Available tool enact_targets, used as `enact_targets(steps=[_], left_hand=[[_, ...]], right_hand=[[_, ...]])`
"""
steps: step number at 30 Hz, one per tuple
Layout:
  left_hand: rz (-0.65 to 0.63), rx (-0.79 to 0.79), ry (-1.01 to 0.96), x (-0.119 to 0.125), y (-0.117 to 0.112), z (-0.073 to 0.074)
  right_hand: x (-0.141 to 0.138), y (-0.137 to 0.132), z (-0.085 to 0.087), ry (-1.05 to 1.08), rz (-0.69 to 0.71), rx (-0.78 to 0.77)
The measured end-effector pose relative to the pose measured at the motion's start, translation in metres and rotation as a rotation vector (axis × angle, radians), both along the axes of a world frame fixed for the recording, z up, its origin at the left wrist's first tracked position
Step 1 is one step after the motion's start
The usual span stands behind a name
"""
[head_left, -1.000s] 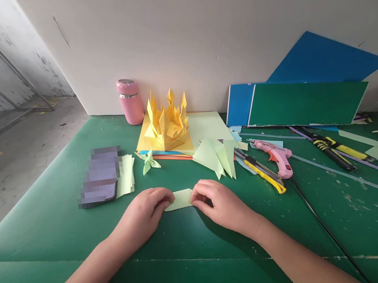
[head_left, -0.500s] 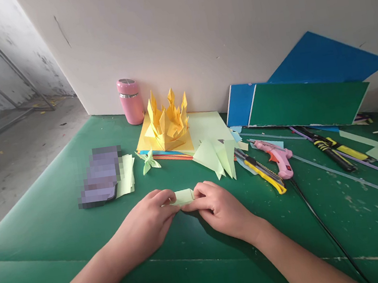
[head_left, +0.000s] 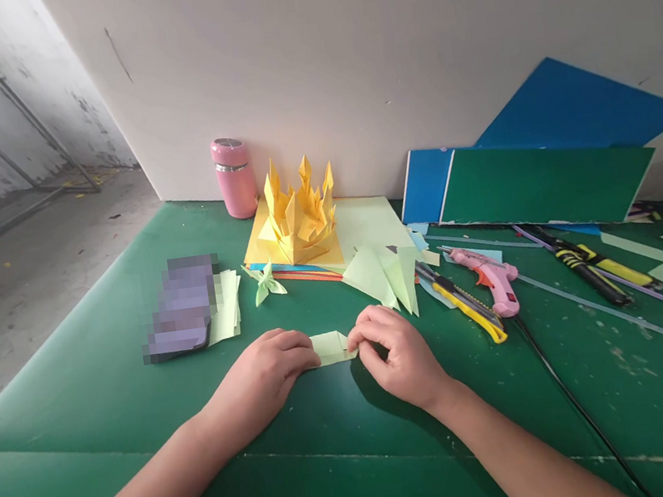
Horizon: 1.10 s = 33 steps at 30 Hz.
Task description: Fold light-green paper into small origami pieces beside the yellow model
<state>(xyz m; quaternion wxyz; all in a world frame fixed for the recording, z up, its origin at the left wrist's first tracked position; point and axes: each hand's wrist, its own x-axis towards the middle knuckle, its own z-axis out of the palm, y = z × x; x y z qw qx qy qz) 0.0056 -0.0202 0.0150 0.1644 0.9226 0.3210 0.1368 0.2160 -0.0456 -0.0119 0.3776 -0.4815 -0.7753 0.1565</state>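
A small strip of folded pale green paper (head_left: 329, 348) lies on the green table between my hands. My left hand (head_left: 274, 366) has its fingers closed over the strip's left end, hiding that part. At the right end, my right hand (head_left: 394, 350) pinches the paper's edge between thumb and fingers. A crease and a small folded flap show near that end. Beyond my hands sit a pale green folded paper flower (head_left: 264, 282) and some pale green folded paper pieces (head_left: 381, 274).
A yellow folded-paper crown (head_left: 300, 220) stands on stacked paper sheets, beside a pink flask (head_left: 235, 180). On the left is a phone (head_left: 184, 309) by loose green paper. A yellow utility knife (head_left: 467, 308) and corded pink glue gun (head_left: 491, 280) lie to the right.
My right hand has slid rightward along the strip to its right end, so more of the paper shows. My left hand stays at the left end. The view has shifted slightly.
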Motion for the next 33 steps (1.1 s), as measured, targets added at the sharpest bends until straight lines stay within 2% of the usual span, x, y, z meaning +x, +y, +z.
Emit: enact_targets(steps=[3, 8, 12, 24, 33], left_hand=[[0.029, -0.013, -0.017, 0.001, 0.001, -0.005], [0.117, -0.031, -0.071, 0.005, -0.001, -0.009], [0.191, -0.054, -0.094, 0.005, 0.000, -0.009], [0.107, -0.029, -0.124, 0.004, 0.003, -0.011], [0.136, 0.011, -0.108, 0.003, 0.001, -0.016]], right_hand=[[-0.005, 0.001, -0.002, -0.002, -0.030, -0.043], [-0.012, 0.001, -0.004, -0.180, -0.010, -0.100], [-0.016, 0.001, -0.004, -0.173, -0.009, -0.137], [-0.021, 0.000, -0.001, -0.148, -0.045, -0.147], [-0.022, 0.002, 0.001, -0.140, -0.037, -0.245]])
